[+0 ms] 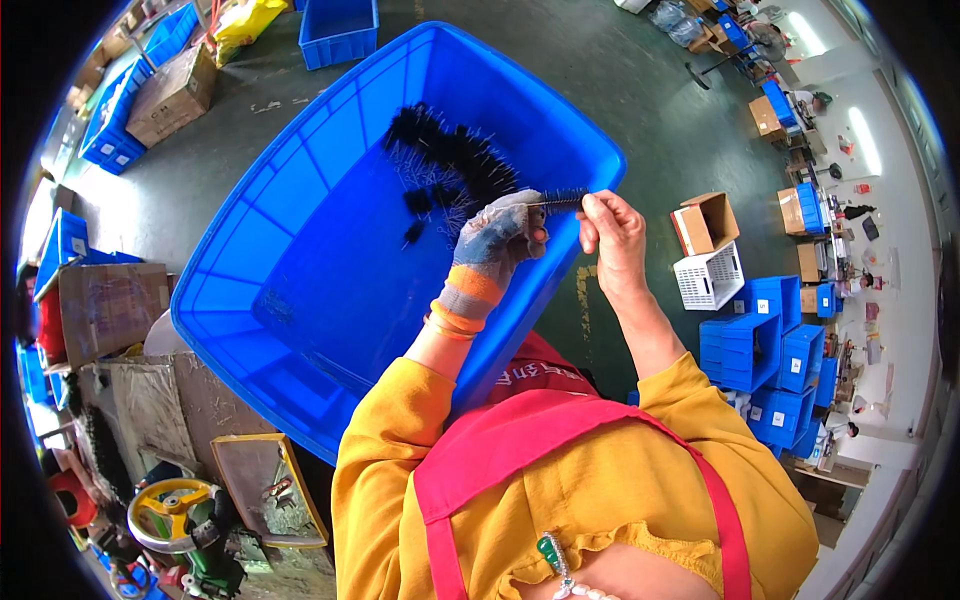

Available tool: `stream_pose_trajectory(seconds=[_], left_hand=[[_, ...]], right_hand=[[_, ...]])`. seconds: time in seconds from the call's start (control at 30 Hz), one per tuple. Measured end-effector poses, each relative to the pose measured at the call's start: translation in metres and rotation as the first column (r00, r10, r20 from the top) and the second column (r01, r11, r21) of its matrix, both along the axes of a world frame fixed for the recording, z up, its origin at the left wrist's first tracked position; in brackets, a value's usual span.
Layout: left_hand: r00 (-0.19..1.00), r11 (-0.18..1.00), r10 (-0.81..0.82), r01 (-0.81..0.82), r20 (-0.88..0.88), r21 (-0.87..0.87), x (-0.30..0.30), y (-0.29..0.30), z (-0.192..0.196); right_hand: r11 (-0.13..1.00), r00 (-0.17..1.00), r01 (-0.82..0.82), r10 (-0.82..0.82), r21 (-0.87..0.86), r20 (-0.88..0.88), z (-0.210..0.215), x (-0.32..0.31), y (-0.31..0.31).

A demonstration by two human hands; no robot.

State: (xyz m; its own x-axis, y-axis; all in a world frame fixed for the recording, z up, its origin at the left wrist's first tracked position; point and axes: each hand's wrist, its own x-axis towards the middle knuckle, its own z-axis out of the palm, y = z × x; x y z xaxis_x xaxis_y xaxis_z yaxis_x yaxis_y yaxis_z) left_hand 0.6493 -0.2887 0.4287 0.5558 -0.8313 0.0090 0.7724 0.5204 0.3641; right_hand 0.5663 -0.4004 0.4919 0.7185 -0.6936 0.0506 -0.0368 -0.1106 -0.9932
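Observation:
A small black-bristled wire brush [562, 200] stretches between my two hands above the right rim of a large blue tub [300, 255]. My left hand [498, 235], in a worn grey and orange glove with bare fingertips, closes round the brush's thin wire end. At the other end, my bare right hand [614, 235] pinches the bristled tip between thumb and fingers. Inside the tub lies a loose heap of similar black brushes [455, 160] with thin wire stems sticking out, and a few lie apart from it.
Blue bins [745, 350] stand stacked at the right, near a white basket [708, 277] and an open cardboard box [706, 222]. A machine with a yellow handwheel [172, 513] stands at lower left. Another blue crate [338, 32] sits beyond the tub on the green floor [640, 130].

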Motion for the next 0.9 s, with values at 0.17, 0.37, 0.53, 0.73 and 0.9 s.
stream_pose_trajectory(seconds=[0.17,0.37,0.53,0.73,0.9], left_hand=[[0.995,0.994,-0.089,0.091,-0.037,0.054,-0.005,0.003,0.002],[0.984,0.973,-0.156,0.138,0.089,0.183,-0.01,0.004,0.013],[0.929,0.94,-0.247,0.16,0.276,0.301,-0.012,0.005,0.015],[0.811,0.837,-0.487,0.328,0.325,0.438,-0.02,0.015,0.034],[0.851,0.852,-0.513,0.488,0.113,0.188,-0.033,0.014,0.037]], right_hand=[[0.962,0.998,0.051,-0.057,0.27,0.016,0.009,-0.013,-0.015],[0.951,0.997,0.054,-0.071,0.304,0.044,0.014,-0.026,-0.024],[0.969,0.998,0.062,-0.066,0.237,0.008,0.02,-0.032,-0.026],[0.957,0.984,0.021,-0.072,-0.289,-0.166,0.023,-0.035,-0.035],[0.97,0.992,-0.118,0.125,0.214,-0.018,0.022,-0.031,-0.026]])
